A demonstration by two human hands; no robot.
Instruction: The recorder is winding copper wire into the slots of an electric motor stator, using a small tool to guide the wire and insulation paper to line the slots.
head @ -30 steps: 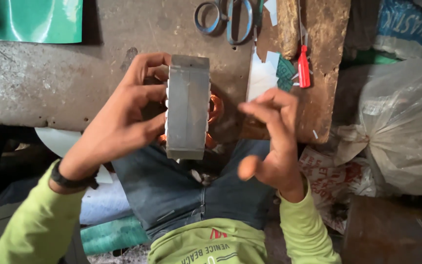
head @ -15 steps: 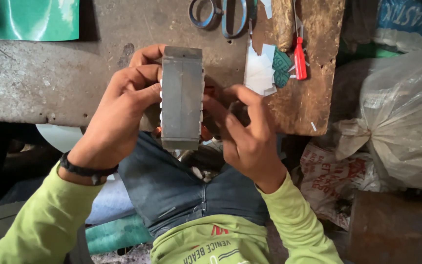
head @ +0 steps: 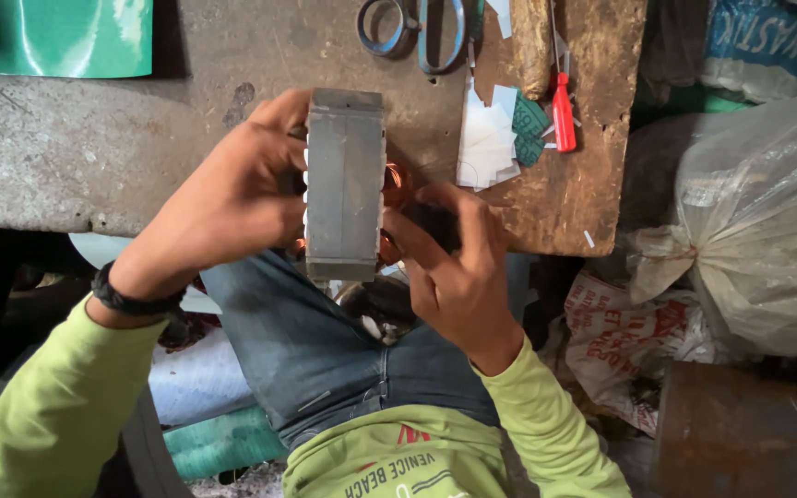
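A grey metal motor stator (head: 344, 184) with copper windings (head: 393, 189) showing on its right side is held upright over my lap, in front of a worn bench (head: 94, 120). My left hand (head: 228, 198) wraps around its left side and grips it. My right hand (head: 449, 267) presses its fingers against the stator's right face by the copper coils. My jeans-clad knee (head: 325, 360) lies just below it.
On the bench lie scissors (head: 417, 28), a red-handled screwdriver (head: 563, 111), cut white and green paper slips (head: 495, 138) and a green sheet (head: 57, 37). Plastic sacks (head: 758, 221) and a rusty drum (head: 749, 433) crowd the right side.
My right hand has moved from apart at the right onto the stator's right side. The stator has stayed upright in my left hand, shifting slightly up toward the bench.
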